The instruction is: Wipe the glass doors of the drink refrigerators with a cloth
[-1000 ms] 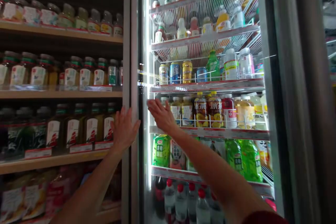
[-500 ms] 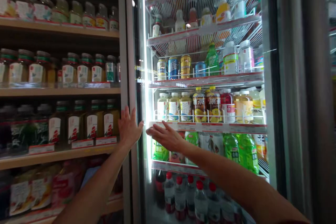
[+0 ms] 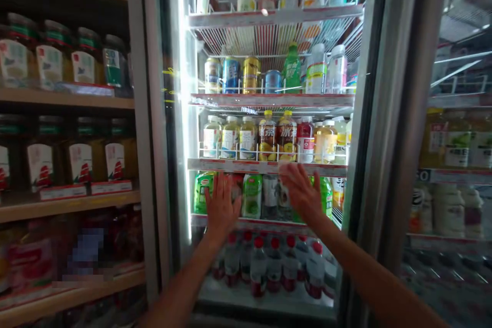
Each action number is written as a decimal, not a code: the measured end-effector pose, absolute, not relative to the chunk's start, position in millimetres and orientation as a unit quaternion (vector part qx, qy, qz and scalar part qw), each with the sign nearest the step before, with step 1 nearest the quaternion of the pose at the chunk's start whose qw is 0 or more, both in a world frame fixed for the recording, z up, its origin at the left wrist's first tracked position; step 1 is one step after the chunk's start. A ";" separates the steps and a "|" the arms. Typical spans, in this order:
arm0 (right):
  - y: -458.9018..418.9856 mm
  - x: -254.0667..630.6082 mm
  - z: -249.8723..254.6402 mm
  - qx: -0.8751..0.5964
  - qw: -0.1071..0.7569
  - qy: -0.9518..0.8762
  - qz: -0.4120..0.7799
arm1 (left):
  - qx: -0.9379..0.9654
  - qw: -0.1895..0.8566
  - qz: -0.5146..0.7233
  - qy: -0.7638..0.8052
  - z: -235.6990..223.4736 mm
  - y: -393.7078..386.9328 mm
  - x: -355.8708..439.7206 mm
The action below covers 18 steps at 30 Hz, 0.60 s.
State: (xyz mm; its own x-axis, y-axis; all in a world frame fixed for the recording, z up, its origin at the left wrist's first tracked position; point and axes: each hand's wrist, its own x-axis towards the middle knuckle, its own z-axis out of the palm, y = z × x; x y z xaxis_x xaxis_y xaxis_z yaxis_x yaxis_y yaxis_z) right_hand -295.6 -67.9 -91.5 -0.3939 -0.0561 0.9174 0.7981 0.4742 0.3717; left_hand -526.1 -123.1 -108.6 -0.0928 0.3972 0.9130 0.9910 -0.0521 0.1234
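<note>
My left hand (image 3: 223,204) is raised palm-forward with its fingers up and apart, holding nothing visible. It lies in front of the lower shelves of a lit drinks cooler (image 3: 265,166), overlapping the green bottles. To its right, my right hand (image 3: 303,192) is also lifted, thumb apart and fingers slightly blurred. I cannot tell whether either palm touches the glass, where reflections show. Near the hands stand a green bottle (image 3: 252,196) and, one shelf up, brown iced tea bottles (image 3: 268,138) with yellow caps.
Wooden shelves (image 3: 69,202) with rows of bottles flank the cooler on the left. A metal frame post (image 3: 400,128) rises on the right, with another drinks case beyond. Red-capped bottles (image 3: 259,261) fill the cooler's bottom, and cans (image 3: 251,76) stand higher up.
My view has shifted to the right and down. Both hands have moved right across the cooler front; the left one has left the frame between shelves and cooler.
</note>
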 end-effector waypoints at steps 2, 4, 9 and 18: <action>-67.7 -277.7 -111.2 -0.310 0.518 -0.677 -0.420 | -0.569 0.311 -0.461 -0.606 -126.0 -124.6 -510.9; -71.8 -265.7 -138.5 -0.288 0.465 -0.721 -0.425 | -0.580 0.284 -0.484 -0.590 -143.6 -128.1 -491.3; -75.0 -243.6 -161.2 -0.272 0.413 -0.756 -0.428 | -0.641 0.204 -0.530 -0.516 -179.9 -141.8 -447.3; -73.6 -222.6 -171.8 -0.268 0.409 -0.768 -0.413 | -0.570 -0.012 -0.466 -0.677 -191.3 -143.2 -463.5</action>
State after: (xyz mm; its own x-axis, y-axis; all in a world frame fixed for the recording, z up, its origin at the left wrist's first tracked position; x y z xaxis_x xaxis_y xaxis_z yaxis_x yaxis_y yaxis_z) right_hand -222.6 -73.6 -171.8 -0.5218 0.0744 0.8498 0.7503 0.5140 0.4157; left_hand -463.5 -143.2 -191.3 -0.3498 0.7830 0.5144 0.7603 -0.0836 0.6442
